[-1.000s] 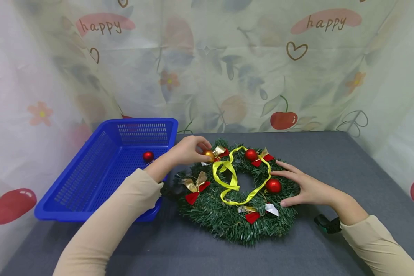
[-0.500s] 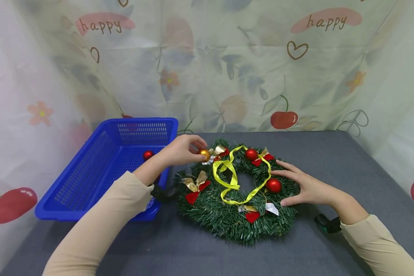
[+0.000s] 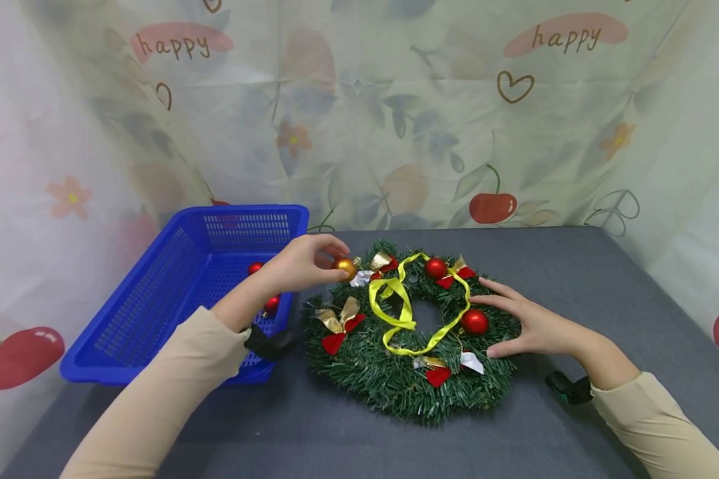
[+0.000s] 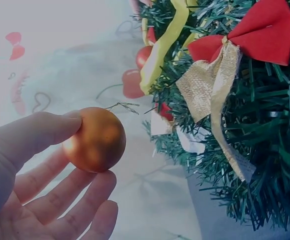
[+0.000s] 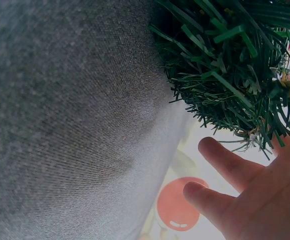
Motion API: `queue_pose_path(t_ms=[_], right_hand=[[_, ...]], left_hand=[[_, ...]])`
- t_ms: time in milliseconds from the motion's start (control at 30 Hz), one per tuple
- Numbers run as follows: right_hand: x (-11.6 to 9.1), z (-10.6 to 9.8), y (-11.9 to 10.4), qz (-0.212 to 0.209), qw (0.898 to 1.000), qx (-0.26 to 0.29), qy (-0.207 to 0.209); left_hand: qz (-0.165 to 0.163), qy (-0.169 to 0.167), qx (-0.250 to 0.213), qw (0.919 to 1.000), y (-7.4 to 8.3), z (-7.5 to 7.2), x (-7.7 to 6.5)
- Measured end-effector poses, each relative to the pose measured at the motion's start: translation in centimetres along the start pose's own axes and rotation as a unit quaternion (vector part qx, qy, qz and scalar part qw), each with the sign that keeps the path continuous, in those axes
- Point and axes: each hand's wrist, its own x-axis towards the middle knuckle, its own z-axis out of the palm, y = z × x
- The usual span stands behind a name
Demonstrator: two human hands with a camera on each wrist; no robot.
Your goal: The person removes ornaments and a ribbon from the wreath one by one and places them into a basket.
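A green wreath (image 3: 395, 386) lies on the grey table, dressed with red-and-gold bows, red balls and a loose yellow ribbon (image 3: 392, 299). My left hand (image 3: 305, 263) pinches a gold ball ornament (image 4: 97, 140) between thumb and fingers, just off the wreath's upper left edge. A short gold string sticks out from the ball's top in the left wrist view. My right hand (image 3: 539, 326) rests with spread fingers on the wreath's right side, beside a red ball (image 3: 475, 322). In the right wrist view its fingers (image 5: 230, 162) are extended along the green tufts.
A blue plastic basket (image 3: 126, 374) stands left of the wreath, with red balls (image 3: 271, 305) inside near its right wall. White tags (image 3: 471, 362) show among the greenery. A printed curtain (image 3: 359, 133) hangs behind the table (image 3: 359, 452).
My left hand has drawn the gold ball leftward, away from the wreath, uncovering a white tag there and a second red ball in the basket. The right hand has stayed put.
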Motion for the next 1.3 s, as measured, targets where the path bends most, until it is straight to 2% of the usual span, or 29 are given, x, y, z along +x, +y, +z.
queue_pose_path(t_ms=[367, 767, 1300], right_hand=[[0.0, 0.1, 0.3, -0.003, 1.0, -0.002, 0.001], [0.0, 0.0, 0.3, -0.004, 1.0, -0.003, 0.002], [0.0, 0.1, 0.2, -0.002, 1.0, 0.001, 0.002]], left_hand=[[0.0, 0.026, -0.025, 0.9994, -0.2, -0.8, -0.9], [0.001, 0.061, -0.016, 0.998, -1.1, -1.8, -1.7], [-0.027, 0.096, -0.019, 0.9948, -2.8, -3.4, -3.1]])
